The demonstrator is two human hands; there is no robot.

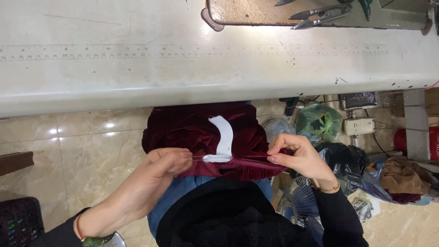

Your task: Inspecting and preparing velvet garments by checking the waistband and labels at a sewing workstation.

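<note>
She sits at the table (137,77) with a dark red velvet piece (192,130) bunched on her lap, just below the table's near edge. A curved white strip (224,135) lies across the velvet, running from near the top of the bundle down to its lower fold, where it ends in a small white tab. Her left hand (162,167) is closed at that fold, thumb and fingers pinched tight, and a thin metal tool (197,158), too small to tell apart, pokes out of the pinch towards the tab. Her right hand (297,155) holds the same fold from the other side, fingers curled narrow, thumb and forefinger nipping the velvet edge so the cloth is stretched taut between the two hands. A gold bracelet (327,188) sits on the right wrist, a red cord and a green bangle on the left. Thread snips (320,14) lie at the far side of the table, well apart from the hands. On the tiled floor (91,146) to her right are a green bag (320,121), a black bag (343,160) and a fan grille (299,199).
</note>
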